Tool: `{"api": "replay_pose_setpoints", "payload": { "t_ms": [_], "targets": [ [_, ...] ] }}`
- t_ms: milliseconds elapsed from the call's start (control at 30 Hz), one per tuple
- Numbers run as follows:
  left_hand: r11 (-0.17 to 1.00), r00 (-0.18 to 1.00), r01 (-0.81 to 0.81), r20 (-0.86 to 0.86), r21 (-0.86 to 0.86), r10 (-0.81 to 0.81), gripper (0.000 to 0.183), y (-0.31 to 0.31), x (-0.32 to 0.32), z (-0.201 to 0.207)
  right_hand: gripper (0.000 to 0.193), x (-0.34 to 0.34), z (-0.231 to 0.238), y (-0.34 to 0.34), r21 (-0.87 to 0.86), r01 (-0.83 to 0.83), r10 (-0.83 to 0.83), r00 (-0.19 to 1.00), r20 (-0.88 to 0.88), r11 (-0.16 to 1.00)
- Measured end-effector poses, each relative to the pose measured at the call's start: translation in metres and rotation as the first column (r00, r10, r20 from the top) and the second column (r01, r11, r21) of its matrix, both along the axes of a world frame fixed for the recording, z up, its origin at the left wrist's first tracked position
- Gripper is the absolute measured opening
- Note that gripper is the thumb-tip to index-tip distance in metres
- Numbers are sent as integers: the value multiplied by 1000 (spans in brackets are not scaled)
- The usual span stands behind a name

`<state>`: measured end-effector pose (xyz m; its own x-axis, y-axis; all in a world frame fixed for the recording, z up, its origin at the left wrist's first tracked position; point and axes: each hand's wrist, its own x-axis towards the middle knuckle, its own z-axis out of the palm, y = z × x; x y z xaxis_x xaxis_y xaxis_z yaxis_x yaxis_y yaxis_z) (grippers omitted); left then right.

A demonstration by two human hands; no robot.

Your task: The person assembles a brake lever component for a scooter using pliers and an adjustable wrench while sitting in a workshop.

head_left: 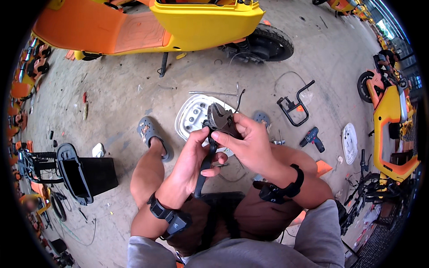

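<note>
Both hands meet in front of my knees, over a white plastic cover (183,118) on the floor. My right hand (252,140) is closed round a dark adjustable wrench (219,117), its jaws pointing up and to the left. Most of the wrench's handle is hidden by the fingers. In my left hand (190,154) is a long black lever-like piece (206,169), slightly curved, its lower end hanging past the palm. Its upper end meets the wrench near my left thumb; whether the jaws grip it I cannot tell.
A yellow and orange scooter (134,33) stands ahead. To the right lie a black metal frame (295,107), a cordless drill (313,139) and a white oval cover (350,143). A black bin-like box (96,176) lies left. A T-shaped metal bar (214,93) lies behind the white plastic cover.
</note>
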<state>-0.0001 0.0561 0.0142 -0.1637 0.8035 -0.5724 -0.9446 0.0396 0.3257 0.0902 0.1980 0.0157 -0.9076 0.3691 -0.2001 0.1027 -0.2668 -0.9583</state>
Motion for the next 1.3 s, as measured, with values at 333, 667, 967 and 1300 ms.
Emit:
{"api": "replay_pose_setpoints", "payload": {
  "t_ms": [333,667,967,1300],
  "targets": [
    [998,997,-42,-60,-53,39,64,-7,-4,-4,29,10,23,21,240,-89,78,996,53,967],
    [994,994,-7,-105,110,18,82,-10,-7,1,26,22,32,24,260,-121,90,988,127,958],
    [994,998,-58,-13,92,59,86,-6,-5,-4,31,21,25,23,360,-125,129,992,12,925],
    [988,989,-147,-25,42,149,63,-5,-9,-1,31,24,9,20,451,-62,59,998,21,890]
  ]
}}
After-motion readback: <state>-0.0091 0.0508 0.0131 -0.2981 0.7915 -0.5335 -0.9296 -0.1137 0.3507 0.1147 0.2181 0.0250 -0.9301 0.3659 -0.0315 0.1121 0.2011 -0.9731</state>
